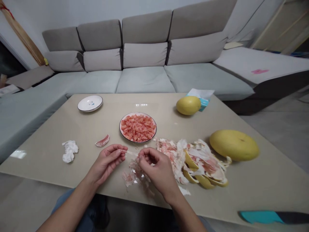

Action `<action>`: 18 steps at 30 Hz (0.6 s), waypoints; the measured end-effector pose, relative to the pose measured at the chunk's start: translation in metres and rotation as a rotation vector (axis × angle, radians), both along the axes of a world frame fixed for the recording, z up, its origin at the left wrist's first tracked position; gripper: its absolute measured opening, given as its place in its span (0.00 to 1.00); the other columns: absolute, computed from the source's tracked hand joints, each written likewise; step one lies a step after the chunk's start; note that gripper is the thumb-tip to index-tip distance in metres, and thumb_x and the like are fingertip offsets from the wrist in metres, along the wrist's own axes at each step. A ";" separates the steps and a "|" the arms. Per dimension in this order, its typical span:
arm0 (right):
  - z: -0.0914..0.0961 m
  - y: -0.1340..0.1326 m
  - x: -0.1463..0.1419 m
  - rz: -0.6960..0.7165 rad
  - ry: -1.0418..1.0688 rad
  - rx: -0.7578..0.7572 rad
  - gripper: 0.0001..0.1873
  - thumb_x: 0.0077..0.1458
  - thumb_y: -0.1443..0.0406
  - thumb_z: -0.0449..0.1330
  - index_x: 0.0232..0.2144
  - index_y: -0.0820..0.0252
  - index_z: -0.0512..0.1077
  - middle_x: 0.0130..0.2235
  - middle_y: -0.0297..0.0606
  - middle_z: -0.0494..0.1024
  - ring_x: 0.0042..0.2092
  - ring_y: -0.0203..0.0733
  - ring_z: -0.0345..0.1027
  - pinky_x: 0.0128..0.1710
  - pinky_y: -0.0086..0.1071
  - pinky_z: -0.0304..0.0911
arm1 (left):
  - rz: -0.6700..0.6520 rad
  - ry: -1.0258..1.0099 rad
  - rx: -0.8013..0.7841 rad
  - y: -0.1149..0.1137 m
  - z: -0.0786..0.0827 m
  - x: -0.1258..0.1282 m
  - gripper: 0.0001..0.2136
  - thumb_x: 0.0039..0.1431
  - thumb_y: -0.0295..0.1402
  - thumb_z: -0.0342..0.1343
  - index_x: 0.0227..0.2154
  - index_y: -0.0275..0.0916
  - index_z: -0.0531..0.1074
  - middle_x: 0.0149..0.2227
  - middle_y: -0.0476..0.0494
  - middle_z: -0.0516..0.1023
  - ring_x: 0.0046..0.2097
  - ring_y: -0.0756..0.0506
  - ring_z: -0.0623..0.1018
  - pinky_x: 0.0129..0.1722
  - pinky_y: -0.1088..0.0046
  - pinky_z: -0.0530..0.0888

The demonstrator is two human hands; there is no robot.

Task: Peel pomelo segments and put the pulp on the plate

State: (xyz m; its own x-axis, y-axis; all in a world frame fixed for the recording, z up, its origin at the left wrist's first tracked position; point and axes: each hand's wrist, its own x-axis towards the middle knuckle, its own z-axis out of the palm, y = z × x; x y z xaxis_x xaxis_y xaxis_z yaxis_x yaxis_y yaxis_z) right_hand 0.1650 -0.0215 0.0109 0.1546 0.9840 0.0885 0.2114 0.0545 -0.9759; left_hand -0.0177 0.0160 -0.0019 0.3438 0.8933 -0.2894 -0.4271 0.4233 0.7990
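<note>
My left hand (106,163) and my right hand (158,167) are raised over the near middle of the table. A thin, pale strip of pomelo membrane (131,153) stretches between them, each hand pinching one end. Pinkish pulp shows at my left fingertips. Scraps of peeled membrane (129,178) lie on the table below my hands. Just beyond, a black-rimmed plate (120,129) holds a heap of pink pomelo flesh (138,127). A single pomelo segment (102,141) rests to the left of that plate.
Right of my hands is a pile of pomelo peel and membrane (193,161). Two yellow pomelos (188,105) (234,145) and a tissue pack (204,103) lie right. Crumpled tissue (70,150) and a white plate (90,103) sit left. A teal-handled knife (262,217) lies near right.
</note>
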 end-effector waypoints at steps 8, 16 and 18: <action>-0.004 0.000 0.008 0.009 -0.115 0.093 0.06 0.52 0.67 0.57 0.27 0.59 0.74 0.26 0.34 0.74 0.27 0.37 0.66 0.27 0.28 0.61 | 0.130 -0.055 0.019 0.007 -0.001 -0.004 0.07 0.53 0.25 0.64 0.36 0.35 0.79 0.43 0.43 0.79 0.37 0.54 0.79 0.41 0.80 0.78; -0.019 0.001 0.007 0.221 -0.583 0.067 0.11 0.55 0.72 0.55 0.35 0.58 0.77 0.39 0.40 0.78 0.39 0.43 0.72 0.39 0.34 0.64 | 0.076 0.153 0.170 -0.002 -0.005 0.001 0.07 0.52 0.30 0.65 0.35 0.35 0.80 0.52 0.40 0.76 0.48 0.46 0.77 0.51 0.73 0.74; -0.019 0.001 0.006 0.159 -0.656 0.052 0.07 0.56 0.68 0.57 0.29 0.59 0.75 0.35 0.40 0.77 0.35 0.43 0.71 0.34 0.33 0.62 | 0.071 0.221 0.203 -0.003 -0.007 0.002 0.09 0.51 0.31 0.66 0.37 0.37 0.80 0.48 0.40 0.78 0.49 0.44 0.77 0.53 0.69 0.73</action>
